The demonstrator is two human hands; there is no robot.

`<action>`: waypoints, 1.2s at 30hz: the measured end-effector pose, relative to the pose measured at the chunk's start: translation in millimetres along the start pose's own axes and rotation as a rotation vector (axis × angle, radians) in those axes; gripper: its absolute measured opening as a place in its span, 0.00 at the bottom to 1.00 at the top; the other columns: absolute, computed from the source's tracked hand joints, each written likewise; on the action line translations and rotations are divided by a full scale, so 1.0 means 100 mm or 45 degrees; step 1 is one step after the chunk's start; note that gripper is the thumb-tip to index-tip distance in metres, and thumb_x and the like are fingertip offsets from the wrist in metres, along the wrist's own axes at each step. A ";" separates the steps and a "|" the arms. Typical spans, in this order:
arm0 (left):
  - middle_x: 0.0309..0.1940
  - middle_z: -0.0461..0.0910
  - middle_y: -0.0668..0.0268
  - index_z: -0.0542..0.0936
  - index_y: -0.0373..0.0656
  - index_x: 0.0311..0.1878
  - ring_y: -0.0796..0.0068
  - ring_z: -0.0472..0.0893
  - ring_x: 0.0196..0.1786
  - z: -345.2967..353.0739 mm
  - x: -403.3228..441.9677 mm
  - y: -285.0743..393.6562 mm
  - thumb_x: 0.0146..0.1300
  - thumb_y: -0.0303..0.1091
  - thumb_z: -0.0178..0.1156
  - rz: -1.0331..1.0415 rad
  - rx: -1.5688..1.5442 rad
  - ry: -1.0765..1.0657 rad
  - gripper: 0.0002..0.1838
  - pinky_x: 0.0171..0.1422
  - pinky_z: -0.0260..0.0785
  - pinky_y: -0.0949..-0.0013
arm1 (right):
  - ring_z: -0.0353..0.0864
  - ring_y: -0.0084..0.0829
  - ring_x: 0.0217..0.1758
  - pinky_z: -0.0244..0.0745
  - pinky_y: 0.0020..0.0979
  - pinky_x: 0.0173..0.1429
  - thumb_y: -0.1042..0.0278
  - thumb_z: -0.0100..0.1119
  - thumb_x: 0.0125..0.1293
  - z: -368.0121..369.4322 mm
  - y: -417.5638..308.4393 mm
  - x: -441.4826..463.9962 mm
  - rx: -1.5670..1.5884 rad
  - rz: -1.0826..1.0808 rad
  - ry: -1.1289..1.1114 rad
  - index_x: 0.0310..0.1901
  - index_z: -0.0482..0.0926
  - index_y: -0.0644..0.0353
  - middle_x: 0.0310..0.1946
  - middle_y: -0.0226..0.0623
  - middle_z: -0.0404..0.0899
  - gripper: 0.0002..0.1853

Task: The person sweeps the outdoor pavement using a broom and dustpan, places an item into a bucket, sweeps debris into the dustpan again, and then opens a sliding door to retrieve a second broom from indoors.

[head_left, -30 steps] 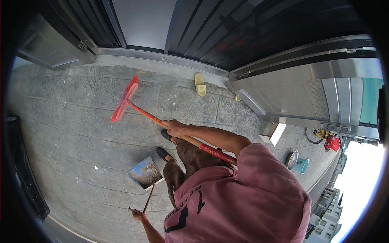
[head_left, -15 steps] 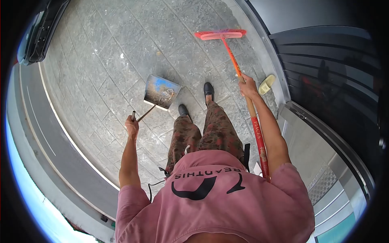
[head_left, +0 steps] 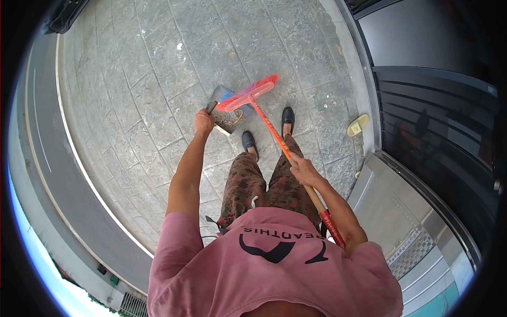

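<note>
My left hand is closed around the dark handle of a dustpan. Blue shows inside the pan, along with some brownish debris and pale strands. My right hand is wrapped round the stick of a broom, which slants from beside my body out toward the pan. The broom's pink-red head lies over the pan and hides part of it, its bristles reaching past the pan's right side. Whether the bristles touch the pan I cannot tell.
Grey stone paving lies around my feet in dark shoes. A yellow slipper rests near a dark slatted door on the right. Small white bits dot the paving. A road runs along the left.
The broom head has swung left and nearer, from the far right to over the dustpan. My left hand has moved right and forward, and my right hand has come left and closer to my body.
</note>
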State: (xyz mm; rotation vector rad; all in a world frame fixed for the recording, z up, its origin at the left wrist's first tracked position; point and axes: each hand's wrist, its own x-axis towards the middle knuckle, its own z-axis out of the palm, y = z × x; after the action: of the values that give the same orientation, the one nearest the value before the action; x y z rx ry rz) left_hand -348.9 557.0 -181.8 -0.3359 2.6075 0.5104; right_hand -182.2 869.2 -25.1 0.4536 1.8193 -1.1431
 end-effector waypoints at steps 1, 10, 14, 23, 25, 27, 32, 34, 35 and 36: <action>0.30 0.76 0.47 0.76 0.38 0.29 0.48 0.76 0.36 -0.05 0.00 -0.06 0.49 0.33 0.52 -0.009 -0.006 0.009 0.08 0.40 0.68 0.56 | 0.74 0.52 0.41 0.69 0.38 0.43 0.73 0.46 0.53 0.03 -0.06 0.05 -0.017 -0.062 0.052 0.60 0.55 0.61 0.35 0.62 0.72 0.29; 0.19 0.74 0.51 0.74 0.34 0.21 0.51 0.75 0.26 -0.06 0.17 -0.14 0.54 0.40 0.54 0.362 -0.013 0.054 0.16 0.31 0.63 0.55 | 0.74 0.48 0.42 0.70 0.40 0.45 0.73 0.42 0.56 -0.71 -0.49 1.65 -0.347 -0.030 0.538 0.58 0.56 0.61 0.36 0.55 0.73 0.25; 0.16 0.73 0.53 0.73 0.34 0.22 0.54 0.75 0.21 -0.01 0.22 -0.17 0.55 0.39 0.53 0.397 0.011 0.042 0.16 0.26 0.65 0.58 | 0.75 0.50 0.41 0.71 0.41 0.42 0.77 0.43 0.54 -0.19 -0.04 1.38 -0.377 0.004 0.379 0.59 0.54 0.63 0.36 0.53 0.73 0.28; 0.14 0.71 0.61 0.73 0.35 0.21 0.68 0.72 0.16 -0.11 0.30 -0.32 0.53 0.39 0.55 0.050 -0.272 -0.286 0.15 0.19 0.62 0.64 | 0.77 0.47 0.32 0.70 0.42 0.33 0.76 0.47 0.50 0.14 0.16 0.18 -0.249 -0.055 -0.126 0.52 0.61 0.62 0.27 0.51 0.74 0.23; 0.13 0.70 0.64 0.73 0.36 0.22 0.70 0.70 0.14 -0.05 0.36 -0.78 0.53 0.40 0.55 0.052 -0.298 -0.227 0.15 0.14 0.60 0.66 | 0.77 0.46 0.32 0.70 0.42 0.33 0.74 0.51 0.47 0.08 0.16 -0.19 -0.071 -0.115 0.058 0.42 0.66 0.61 0.28 0.50 0.75 0.17; 0.12 0.68 0.67 0.73 0.39 0.24 0.72 0.67 0.11 -0.06 0.35 -1.05 0.54 0.40 0.54 -0.024 -0.324 -0.197 0.13 0.12 0.58 0.68 | 0.76 0.48 0.31 0.70 0.42 0.34 0.74 0.47 0.50 0.09 0.24 -0.37 0.066 -0.130 0.195 0.48 0.65 0.61 0.27 0.51 0.74 0.20; 0.08 0.60 0.74 0.72 0.46 0.30 0.83 0.59 0.09 -0.74 -0.33 -0.91 0.57 0.41 0.51 -0.452 -0.578 -0.267 0.10 0.12 0.55 0.73 | 0.73 0.36 0.17 0.69 0.34 0.23 0.74 0.44 0.52 -0.09 0.35 -0.55 0.286 -0.066 0.490 0.58 0.57 0.60 0.20 0.44 0.72 0.28; 0.08 0.60 0.74 0.71 0.46 0.30 0.83 0.59 0.09 -0.88 -0.41 -0.92 0.57 0.43 0.52 -0.469 -0.646 -0.227 0.11 0.13 0.56 0.73 | 0.72 0.31 0.14 0.69 0.31 0.19 0.74 0.44 0.53 -0.24 0.39 -0.54 0.410 0.033 0.543 0.60 0.56 0.59 0.17 0.41 0.71 0.29; 0.08 0.60 0.74 0.71 0.46 0.30 0.83 0.59 0.09 -0.93 -0.44 -0.91 0.57 0.45 0.53 -0.460 -0.661 -0.204 0.12 0.13 0.56 0.73 | 0.71 0.30 0.14 0.69 0.30 0.19 0.74 0.44 0.53 -0.33 0.42 -0.54 0.489 0.106 0.552 0.60 0.56 0.59 0.16 0.39 0.71 0.29; 0.08 0.60 0.74 0.71 0.46 0.30 0.83 0.59 0.09 -0.99 -0.46 -0.87 0.56 0.46 0.53 -0.449 -0.673 -0.183 0.13 0.13 0.57 0.73 | 0.71 0.29 0.14 0.69 0.30 0.19 0.74 0.44 0.53 -0.39 0.50 -0.51 0.518 0.110 0.550 0.60 0.57 0.59 0.16 0.39 0.71 0.29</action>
State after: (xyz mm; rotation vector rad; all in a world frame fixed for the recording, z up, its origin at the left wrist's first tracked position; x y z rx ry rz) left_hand -320.2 445.3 -104.1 -0.8727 2.1725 1.0453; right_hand -140.7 935.6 -2.3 1.0740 1.8978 -1.4403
